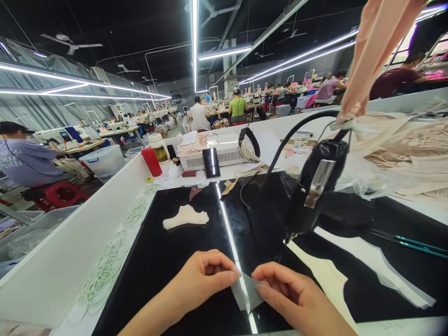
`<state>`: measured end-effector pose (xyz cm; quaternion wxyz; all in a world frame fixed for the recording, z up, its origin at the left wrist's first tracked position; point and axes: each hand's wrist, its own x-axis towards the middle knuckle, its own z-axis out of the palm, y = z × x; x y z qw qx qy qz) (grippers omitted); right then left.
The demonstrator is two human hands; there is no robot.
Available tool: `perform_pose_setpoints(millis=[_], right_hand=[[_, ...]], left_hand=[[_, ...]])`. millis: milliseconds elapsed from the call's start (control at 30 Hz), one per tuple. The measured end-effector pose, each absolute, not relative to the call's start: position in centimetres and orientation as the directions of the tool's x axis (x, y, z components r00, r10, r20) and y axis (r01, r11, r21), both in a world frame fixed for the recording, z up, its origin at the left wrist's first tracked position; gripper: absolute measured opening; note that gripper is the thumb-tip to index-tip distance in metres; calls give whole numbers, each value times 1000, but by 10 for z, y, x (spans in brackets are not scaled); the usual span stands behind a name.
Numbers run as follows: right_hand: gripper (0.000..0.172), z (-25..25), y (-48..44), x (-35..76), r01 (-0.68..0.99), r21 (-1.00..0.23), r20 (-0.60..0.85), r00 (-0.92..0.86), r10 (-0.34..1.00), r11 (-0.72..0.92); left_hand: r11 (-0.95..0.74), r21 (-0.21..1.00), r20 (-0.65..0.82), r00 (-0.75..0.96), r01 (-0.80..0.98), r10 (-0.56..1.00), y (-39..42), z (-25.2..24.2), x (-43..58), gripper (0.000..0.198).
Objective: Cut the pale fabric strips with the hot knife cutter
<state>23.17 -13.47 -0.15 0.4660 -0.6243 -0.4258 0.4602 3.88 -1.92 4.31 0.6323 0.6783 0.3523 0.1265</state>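
A small, thin, translucent grey sheet (249, 295) spans the space between my hands, above the black tabletop (196, 247). My left hand (206, 277) pinches its left edge between thumb and forefinger. On the other side, my right hand (285, 291) has its thumb and fingers closed on the right edge. A curved cream fabric piece (324, 275) lies beside my right hand, partly covered by it. Farther right rests a stack of long white pieces (378, 266). A ragged-edged stack of cream pieces (186, 217) sits beyond my left hand.
A black hand tool (317, 182) with a cable stands over the right side. Teal-handled tweezers (416, 243) lie at far right. Pale green rings (107, 268) line the left edge beside a white wall (73, 247). A phone (211, 163) leans against a white box (227, 158).
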Motion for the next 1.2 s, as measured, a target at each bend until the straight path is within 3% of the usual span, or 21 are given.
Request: perform_pose_setpoints(millis=[200,533,900,1200], right_hand=[[25,1,-134,230,199,-953,-174,252,952,-227],[22,-2,-128,229,256,-946,-158,179,971,-201],[20,-6,-126,215,165,-976,-114,177,978,-144],[14,11,-128,213,286,-945,-128,114,985,-156]], left_hand=[[113,912,-369,667,394,647,-17,44,30,39],[176,923,-371,670,341,643,-11,38,22,47],[226,891,-438,615,393,656,-11,48,17,32],[173,886,-420,590,429,689,-10,49,15,22]])
